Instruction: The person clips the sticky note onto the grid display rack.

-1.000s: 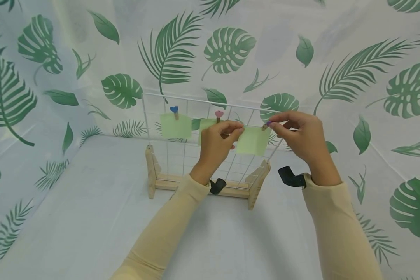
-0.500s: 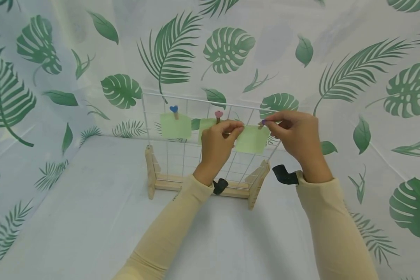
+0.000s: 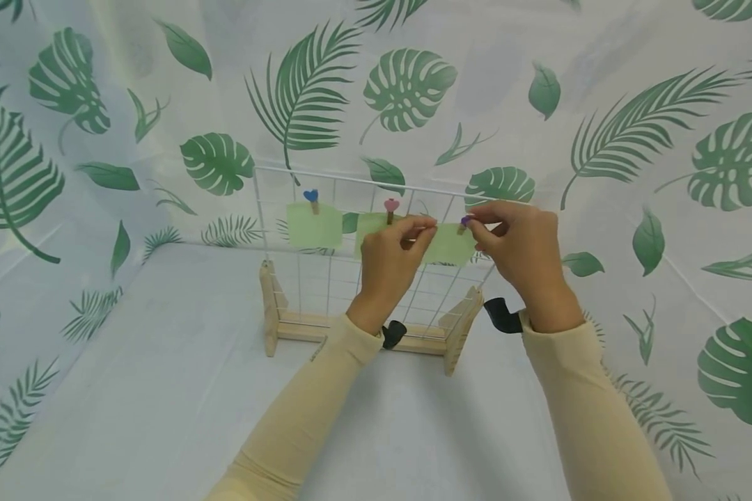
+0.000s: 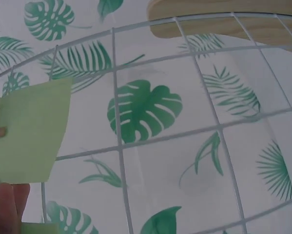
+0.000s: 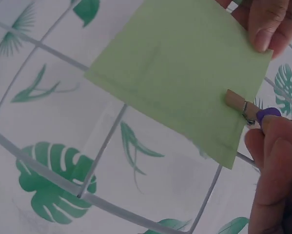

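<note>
A green sticky note [image 5: 180, 73] lies against the white wire grid [image 3: 413, 186], toward its right end. My left hand [image 3: 388, 261] pinches the note's upper left corner between thumb and fingertips. At the note's top edge, my right hand [image 3: 523, 243] pinches a small wooden clothespin [image 5: 239, 103] with a purple top [image 5: 268, 115]; its jaws sit over the paper. Farther left on the grid hangs another green note [image 3: 314, 226] under a blue heart clothespin [image 3: 311, 197]. A middle note [image 3: 367, 226], partly behind my left hand, hangs under a pink heart clothespin [image 3: 391, 206].
The grid stands on a wooden base [image 3: 357, 336] with two side feet, on a white surface [image 3: 163, 390]. Behind it hangs a leaf-patterned sheet [image 3: 495, 90]. A black wrist attachment [image 3: 503, 316] sticks out from the right sleeve, another [image 3: 393, 335] from the left.
My right hand has moved left along the note's top edge with the purple clothespin. The left hand has hardly moved and keeps its pinch on the corner.
</note>
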Demonstrator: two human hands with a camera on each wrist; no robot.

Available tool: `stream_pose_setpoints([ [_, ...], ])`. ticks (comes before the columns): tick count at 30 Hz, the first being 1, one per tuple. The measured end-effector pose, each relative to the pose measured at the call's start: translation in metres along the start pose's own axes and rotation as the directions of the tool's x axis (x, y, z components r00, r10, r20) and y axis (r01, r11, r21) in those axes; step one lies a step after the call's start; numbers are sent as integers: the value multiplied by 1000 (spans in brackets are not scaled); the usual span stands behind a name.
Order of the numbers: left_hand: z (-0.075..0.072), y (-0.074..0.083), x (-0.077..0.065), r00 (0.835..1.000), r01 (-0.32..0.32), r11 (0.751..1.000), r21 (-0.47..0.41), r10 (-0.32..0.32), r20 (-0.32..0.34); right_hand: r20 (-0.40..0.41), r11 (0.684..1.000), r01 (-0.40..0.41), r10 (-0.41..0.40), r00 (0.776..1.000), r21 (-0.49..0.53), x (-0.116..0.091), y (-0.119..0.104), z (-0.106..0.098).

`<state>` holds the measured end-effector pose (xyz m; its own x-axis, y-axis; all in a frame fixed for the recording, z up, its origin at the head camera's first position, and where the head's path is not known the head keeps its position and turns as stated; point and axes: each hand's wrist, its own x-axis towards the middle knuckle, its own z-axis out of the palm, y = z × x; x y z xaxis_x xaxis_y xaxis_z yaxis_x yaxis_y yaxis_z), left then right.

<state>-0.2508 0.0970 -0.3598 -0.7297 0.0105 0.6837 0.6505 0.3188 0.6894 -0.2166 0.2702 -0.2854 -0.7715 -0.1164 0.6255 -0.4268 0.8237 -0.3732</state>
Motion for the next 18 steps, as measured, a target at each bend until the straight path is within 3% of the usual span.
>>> stream_pose_setpoints([
  [6,-3,-9,-4,992,-124,992,36,123,32,-137,993,64,-77,988,-101,-7,8,5],
  [12,-16,-19,-16,969,-249,966,76,248,23,-211,994,95,-104,972,-53,-21,21,10],
  [15,-27,-25,-27,952,-302,942,143,306,-4,-276,992,123,-124,953,-23,-34,30,13],
  [18,-41,-31,-40,945,-316,924,215,328,-22,-317,992,123,-117,941,-3,-51,38,16],
])
